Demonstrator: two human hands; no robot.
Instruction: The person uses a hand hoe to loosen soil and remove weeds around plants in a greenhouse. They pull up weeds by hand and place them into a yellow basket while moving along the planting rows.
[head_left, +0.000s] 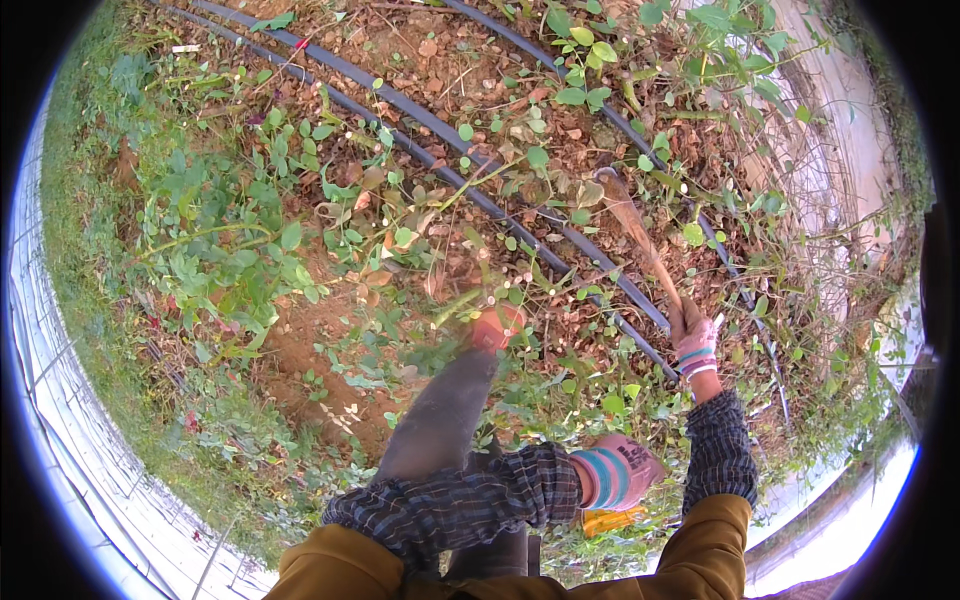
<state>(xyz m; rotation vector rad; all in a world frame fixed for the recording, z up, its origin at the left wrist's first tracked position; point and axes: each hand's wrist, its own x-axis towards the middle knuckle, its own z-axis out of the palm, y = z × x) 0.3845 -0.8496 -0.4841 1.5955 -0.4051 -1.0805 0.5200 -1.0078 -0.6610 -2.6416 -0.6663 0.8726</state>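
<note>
My right hand (691, 337), in a pink glove with striped cuff, is closed around the end of a wooden handle (637, 229). The handle reaches up and left into the plants; its far end is dark and partly hidden among leaves. My left hand (624, 471), in a matching glove, lies lower, near my body, beside a yellow object (613, 520). Its fingers are turned away, so I cannot see whether they hold anything. My leg in a dark trouser (442, 420) stretches forward, with an orange shoe (497, 327) among the stems.
Black irrigation pipes (465, 187) run diagonally over reddish soil and dry leaves. Leafy green plants (232, 255) with cut stems stand around them. Pale sheeting (832, 135) lies at the right. More light-coloured cover (67, 420) curves along the left edge.
</note>
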